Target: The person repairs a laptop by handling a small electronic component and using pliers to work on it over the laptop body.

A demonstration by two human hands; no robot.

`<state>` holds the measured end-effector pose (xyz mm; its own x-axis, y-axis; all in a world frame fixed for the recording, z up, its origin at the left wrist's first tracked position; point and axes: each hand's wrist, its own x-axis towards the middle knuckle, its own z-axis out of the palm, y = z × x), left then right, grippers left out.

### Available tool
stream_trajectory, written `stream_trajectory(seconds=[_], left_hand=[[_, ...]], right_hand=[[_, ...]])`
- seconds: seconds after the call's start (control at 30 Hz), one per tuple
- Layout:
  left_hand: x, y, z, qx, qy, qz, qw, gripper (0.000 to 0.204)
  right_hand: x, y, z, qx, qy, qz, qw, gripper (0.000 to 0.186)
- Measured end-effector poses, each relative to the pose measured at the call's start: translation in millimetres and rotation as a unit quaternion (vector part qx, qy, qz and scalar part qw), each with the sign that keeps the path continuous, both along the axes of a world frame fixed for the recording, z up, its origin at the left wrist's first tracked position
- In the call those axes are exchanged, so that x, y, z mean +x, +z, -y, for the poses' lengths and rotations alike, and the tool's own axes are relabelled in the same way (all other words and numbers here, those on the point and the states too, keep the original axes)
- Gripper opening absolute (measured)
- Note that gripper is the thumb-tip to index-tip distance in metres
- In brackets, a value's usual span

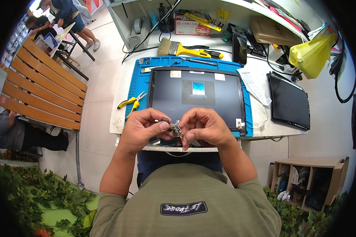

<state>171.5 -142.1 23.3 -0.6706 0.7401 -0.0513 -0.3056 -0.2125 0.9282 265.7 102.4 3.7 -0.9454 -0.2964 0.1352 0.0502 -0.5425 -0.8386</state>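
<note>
My left hand [148, 128] and my right hand [205, 128] meet over the table's front edge. Between their fingertips is a small metal part [176, 127], dark and silver, with a shape like a hinge. The fingers of both hands pinch it and partly cover it, so its full form is hidden. Just beyond my hands a dark laptop screen panel [166, 89] lies flat on a blue work mat [136, 79]. Yellow-and-black pliers [133, 103] rest at the mat's left edge, close to my left hand, their handles spread.
A wide brush [182, 49] and a screwdriver [213, 54] lie behind the mat. To the right are a paper sheet [254, 85] and another black panel [289, 100]. A yellow bag [312, 55] hangs at the far right. People sit and stand by a slatted wooden bench [43, 83].
</note>
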Motion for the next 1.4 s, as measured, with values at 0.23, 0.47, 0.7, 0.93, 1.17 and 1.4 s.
stream_trajectory(seconds=[0.23, 0.47, 0.7, 0.93, 1.17, 1.4], left_hand=[[19, -5, -12, -0.015, 0.011, -0.071, 0.997, 0.015], [41, -2, -26, -0.189, 0.199, -0.436, 0.857, 0.012], [27, -3, -36, -0.089, 0.268, -0.49, 0.824, 0.022], [20, -2, -36, -0.077, 0.216, -0.363, 0.903, 0.023], [13, -8, -19, 0.007, 0.129, -0.106, 0.986, 0.016], [-9, -19, -4, 0.052, 0.047, 0.097, 0.993, 0.014]], right_hand=[[0, 1, 3, 0.022, 0.013, 0.025, 0.999, 0.027], [-2, -16, 15, 0.13, -0.119, -0.011, 0.984, 0.025], [-5, -15, 29, 0.183, -0.283, -0.108, 0.935, 0.035], [-6, -5, 34, 0.407, -0.363, -0.264, 0.796, 0.029], [0, -7, 27, 0.371, -0.265, -0.172, 0.873, 0.026], [-4, -9, 16, 0.022, -0.065, -0.02, 0.997, 0.034]])
